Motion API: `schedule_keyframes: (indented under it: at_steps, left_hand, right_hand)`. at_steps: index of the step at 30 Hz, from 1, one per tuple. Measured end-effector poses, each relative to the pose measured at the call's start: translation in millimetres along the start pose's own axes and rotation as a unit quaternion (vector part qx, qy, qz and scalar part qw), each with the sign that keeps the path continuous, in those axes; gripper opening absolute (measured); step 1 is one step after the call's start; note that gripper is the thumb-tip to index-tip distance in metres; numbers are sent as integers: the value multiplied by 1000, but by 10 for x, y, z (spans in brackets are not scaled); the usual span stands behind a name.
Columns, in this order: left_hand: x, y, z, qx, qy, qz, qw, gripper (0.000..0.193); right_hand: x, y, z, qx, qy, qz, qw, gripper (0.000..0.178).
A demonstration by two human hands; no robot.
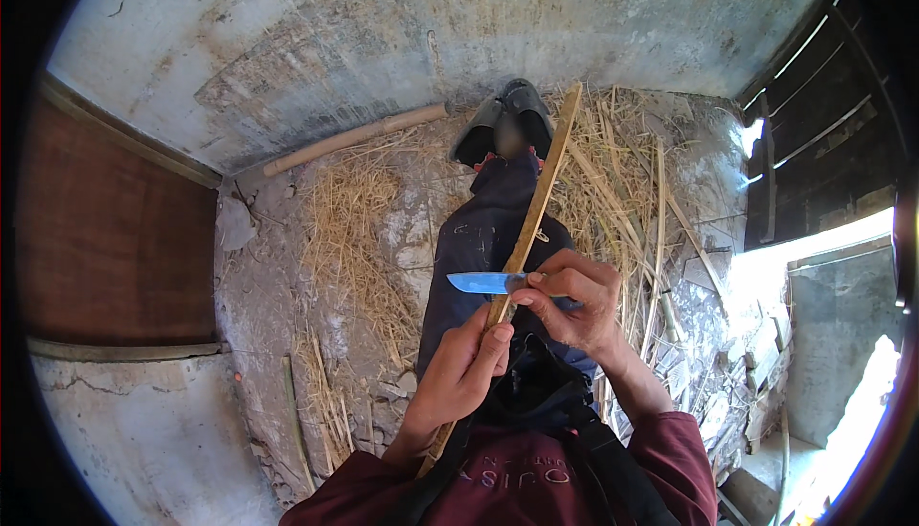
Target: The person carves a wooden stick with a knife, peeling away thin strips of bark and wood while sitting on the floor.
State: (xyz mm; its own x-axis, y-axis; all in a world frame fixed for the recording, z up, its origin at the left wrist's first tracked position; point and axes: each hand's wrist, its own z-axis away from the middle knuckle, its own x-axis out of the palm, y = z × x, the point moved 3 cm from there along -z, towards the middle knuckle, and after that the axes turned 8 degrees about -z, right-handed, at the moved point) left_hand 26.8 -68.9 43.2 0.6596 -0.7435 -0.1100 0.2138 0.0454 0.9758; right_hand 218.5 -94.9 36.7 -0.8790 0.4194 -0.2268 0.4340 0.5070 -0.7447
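A long split bamboo strip (542, 191) slants across my lap, its far end above my shoes and its near end beside my left forearm. My left hand (461, 365) is closed around the strip below its middle, thumb on top. In my right hand (581, 301) is a knife (481, 283), gripped between thumb and fingers. Its blade points left and lies across the strip, just beyond my left hand. Much of the knife's handle is hidden by my fingers. I cannot tell whether the edge touches the strip.
Heaps of straw-like shavings (352, 220) lie left of my legs. More shavings and thin bamboo strips (661, 210) are scattered to the right. A bamboo pole (359, 137) rests along the far wall (316, 57). Dark wooden slats (823, 134) stand at the right, and rubble (761, 354) lies below them.
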Motion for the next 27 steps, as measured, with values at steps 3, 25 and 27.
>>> schedule_keyframes:
  at_steps: [3, 25, 27]
  left_hand:
    - [-27, 13, -3, -7, 5, -16, 1000, 27]
    - [-52, -9, 18, -24, 10, -19, 999, 30]
    - [-62, 20, 15, -19, 13, -30, 999, 30]
  right_hand:
    - [13, -19, -39, 6, 3, -11, 1000, 23]
    - [-11, 43, -136, 26, 20, -39, 999, 32]
    - [-5, 41, -128, 30, 18, -45, 998, 32]
